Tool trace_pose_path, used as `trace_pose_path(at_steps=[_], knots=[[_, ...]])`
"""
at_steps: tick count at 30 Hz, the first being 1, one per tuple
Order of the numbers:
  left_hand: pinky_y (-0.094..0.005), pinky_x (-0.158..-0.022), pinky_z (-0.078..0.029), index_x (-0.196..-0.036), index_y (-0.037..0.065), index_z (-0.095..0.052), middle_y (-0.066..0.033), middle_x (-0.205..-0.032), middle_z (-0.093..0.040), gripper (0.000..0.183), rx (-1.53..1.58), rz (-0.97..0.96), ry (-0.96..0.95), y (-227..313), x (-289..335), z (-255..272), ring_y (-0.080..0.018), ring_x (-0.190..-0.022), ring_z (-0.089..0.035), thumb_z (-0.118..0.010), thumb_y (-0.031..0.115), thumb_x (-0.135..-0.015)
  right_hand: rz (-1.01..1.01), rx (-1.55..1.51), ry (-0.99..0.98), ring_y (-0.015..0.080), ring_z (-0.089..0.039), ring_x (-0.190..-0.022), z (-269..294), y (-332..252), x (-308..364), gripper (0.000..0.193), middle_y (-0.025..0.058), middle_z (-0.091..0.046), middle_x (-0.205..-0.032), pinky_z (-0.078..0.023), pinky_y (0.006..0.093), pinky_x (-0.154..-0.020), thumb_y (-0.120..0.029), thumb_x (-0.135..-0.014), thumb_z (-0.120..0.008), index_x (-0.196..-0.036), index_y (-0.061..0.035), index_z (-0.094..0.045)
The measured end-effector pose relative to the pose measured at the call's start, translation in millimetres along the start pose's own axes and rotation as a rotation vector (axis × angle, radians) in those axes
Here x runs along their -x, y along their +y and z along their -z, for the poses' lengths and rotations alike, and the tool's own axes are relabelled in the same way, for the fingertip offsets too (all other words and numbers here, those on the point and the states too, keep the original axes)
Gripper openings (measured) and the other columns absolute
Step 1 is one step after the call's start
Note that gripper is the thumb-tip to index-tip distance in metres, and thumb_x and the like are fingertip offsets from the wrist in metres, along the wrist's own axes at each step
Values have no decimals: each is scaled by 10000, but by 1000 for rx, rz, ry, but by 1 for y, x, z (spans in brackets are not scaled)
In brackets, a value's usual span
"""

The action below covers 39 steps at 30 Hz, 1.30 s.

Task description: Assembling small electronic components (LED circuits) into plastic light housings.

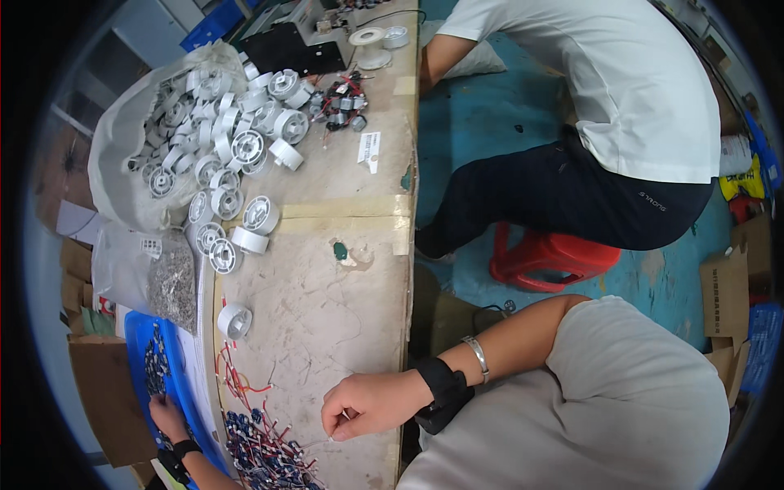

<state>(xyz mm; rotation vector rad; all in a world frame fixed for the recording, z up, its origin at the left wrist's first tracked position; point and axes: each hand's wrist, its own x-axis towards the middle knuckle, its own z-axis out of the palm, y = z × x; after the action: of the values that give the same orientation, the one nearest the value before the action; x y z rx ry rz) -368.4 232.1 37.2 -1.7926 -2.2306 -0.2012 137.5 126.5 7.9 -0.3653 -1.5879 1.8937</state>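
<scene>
My left hand (168,418) reaches into a blue tray (189,384) at the lower left. Its fingertips touch small dark circuit boards (155,359) there, and whether they grip one is hidden. Just above the table's near right part, my right hand (363,406) is closed, with thumb and forefinger pressed together. A tiny pale bit shows at those fingertips, too small to name. Between both hands lies a heap of small blue boards with red and white wires (265,449). Loose red wires (233,376) trail from the heap's far side.
White plastic wheel hubs (247,147) spill from a big pale sack (114,163); a single hub (234,322) stands nearer. Small wired motors (343,102) lie beyond. A bag of small metal parts (171,278) adjoins the tray. Across sits a person in a white shirt (629,82) on a red stool (555,260).
</scene>
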Motion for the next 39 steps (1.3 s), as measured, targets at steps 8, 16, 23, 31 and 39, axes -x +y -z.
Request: trace_pose_path(at_steps=[8, 16, 23, 31, 39], knots=[[-268, -655, -448, -924, -27, -524, -56, -788, -547, 137, 664, 57, 127, 54, 18, 68, -136, -674, -524, -522, 89, -850, 21, 14, 51, 150, -514, -677, -4, 0, 8, 129, 65, -558, -754, -420, 280, -619, -125, -796, -571, -825, 1, -571], [-282, -738, -436, -1042, -15, -488, -92, -909, -534, 227, 632, 17, -2, 169, 159, 161, -159, -811, -517, -518, 107, -853, 98, 5, 49, 169, -533, -667, -12, 0, 12, 114, 72, -571, -721, -423, 292, -613, -102, -772, -579, -811, 4, -567], [-255, -635, -389, -982, -6, -509, -101, -832, -519, 155, 1132, 103, 28, 216, 249, 197, -149, -677, -458, -515, 70, -847, 139, -13, 52, 174, -552, -682, -23, -11, 25, 119, 80, -589, -730, -431, 298, -623, -90, -749, -592, -807, 12, -570], [-204, -575, -413, -1014, 47, -494, -61, -822, -527, 202, 1743, 283, -127, 230, 294, 149, -129, -664, -489, -533, 13, -819, 206, -22, 146, 175, -572, -638, -34, -13, 40, 90, 80, -603, -677, -436, 298, -586, -82, -692, -605, -730, -2, -587], [-282, -866, -414, -1150, -4, -427, -117, -1089, -497, 338, 1737, 291, -113, 324, 299, 130, -180, -976, -512, -494, 133, -849, 138, 93, 74, 207, -577, -702, -40, -25, 50, 114, 86, -611, -754, -430, 311, -625, -115, -725, -570, -771, -13, -593]])
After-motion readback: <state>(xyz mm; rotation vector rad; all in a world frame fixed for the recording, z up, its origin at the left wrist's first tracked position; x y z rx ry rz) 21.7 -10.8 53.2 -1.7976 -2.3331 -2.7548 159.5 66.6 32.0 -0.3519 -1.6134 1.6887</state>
